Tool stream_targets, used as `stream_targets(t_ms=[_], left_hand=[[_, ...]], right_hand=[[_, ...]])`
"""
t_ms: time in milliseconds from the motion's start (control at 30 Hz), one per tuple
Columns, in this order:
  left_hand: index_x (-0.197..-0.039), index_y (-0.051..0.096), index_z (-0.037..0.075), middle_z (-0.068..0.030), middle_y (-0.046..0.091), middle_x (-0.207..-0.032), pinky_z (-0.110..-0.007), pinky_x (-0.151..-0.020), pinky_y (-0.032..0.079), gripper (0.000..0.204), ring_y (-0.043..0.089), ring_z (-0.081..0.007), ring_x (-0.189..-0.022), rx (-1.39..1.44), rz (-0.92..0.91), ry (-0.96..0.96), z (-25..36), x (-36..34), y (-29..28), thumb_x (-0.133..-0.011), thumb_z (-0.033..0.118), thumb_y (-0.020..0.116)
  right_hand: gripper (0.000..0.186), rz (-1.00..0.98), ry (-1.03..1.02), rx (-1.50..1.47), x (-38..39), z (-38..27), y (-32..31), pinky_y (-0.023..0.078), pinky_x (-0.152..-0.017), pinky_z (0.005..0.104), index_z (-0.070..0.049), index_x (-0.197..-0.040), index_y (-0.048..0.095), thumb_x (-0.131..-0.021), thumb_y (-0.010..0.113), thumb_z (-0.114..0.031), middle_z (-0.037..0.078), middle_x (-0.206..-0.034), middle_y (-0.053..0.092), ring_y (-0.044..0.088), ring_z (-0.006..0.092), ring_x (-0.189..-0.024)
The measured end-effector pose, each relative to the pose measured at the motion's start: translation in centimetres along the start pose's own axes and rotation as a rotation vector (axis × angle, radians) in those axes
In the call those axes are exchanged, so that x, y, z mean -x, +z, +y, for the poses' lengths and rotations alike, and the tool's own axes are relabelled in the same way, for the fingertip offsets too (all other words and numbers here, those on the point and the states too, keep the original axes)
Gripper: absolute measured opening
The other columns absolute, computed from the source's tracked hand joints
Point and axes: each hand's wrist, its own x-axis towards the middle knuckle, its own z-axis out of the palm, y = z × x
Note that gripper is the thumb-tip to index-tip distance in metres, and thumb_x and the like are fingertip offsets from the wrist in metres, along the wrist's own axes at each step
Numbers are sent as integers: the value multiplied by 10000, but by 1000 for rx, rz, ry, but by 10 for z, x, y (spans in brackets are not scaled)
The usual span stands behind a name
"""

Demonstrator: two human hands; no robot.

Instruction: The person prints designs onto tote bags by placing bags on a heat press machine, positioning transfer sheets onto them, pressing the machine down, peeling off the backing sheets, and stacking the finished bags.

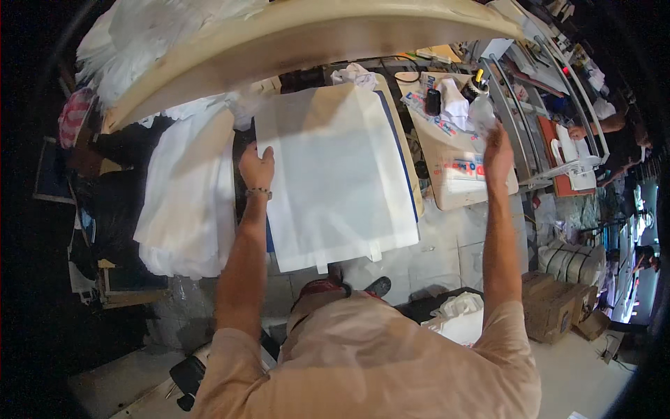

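Observation:
A flat white fabric bag [331, 167] lies on a dark blue board [399, 150] in front of me, its short white tabs hanging at the near edge. Beside the bag's left edge is my left hand [257, 167], thumb spread from the fingers, with nothing seen in it. My right hand [497, 157] is raised over the beige side table [453, 192], fingers curled beside a translucent whitish object [481, 112]. That object is blurred, and its kind cannot be made out.
A stack of white fabric pieces [185, 195] lies to the left. A curved beige beam [314, 38] crosses the far side. At right stand a metal frame [516, 112], a black container [477, 85] and cardboard boxes [555, 300]. Another person's hand [576, 133] shows far right.

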Motion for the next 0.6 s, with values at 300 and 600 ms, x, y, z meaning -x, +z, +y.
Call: stream_targets(t_ms=[300, 600], left_hand=[[-1222, 634, -44, -234, 691, -985, -413, -784, 554, 464, 692, -367, -898, 80, -157, -97, -20, -5, 9, -811, 140, 743], [-1208, 655, -17, -154, 681, -1115, -319, -843, 560, 363, 694, -206, -954, 334, -555, -34, 30, 23, -84, -861, 54, 735]], right_hand=[[509, -637, -497, -246, 146, -243, 86, 474, -925, 490, -68, -1374, 551, -912, 628, -265, 172, -1164, 625, 606, 362, -1047], [617, -560, -491, -150, 172, -258, 91, 212, -1149, 637, -122, -1434, 521, -908, 617, -430, 197, -1528, 401, 298, 468, -1432]])
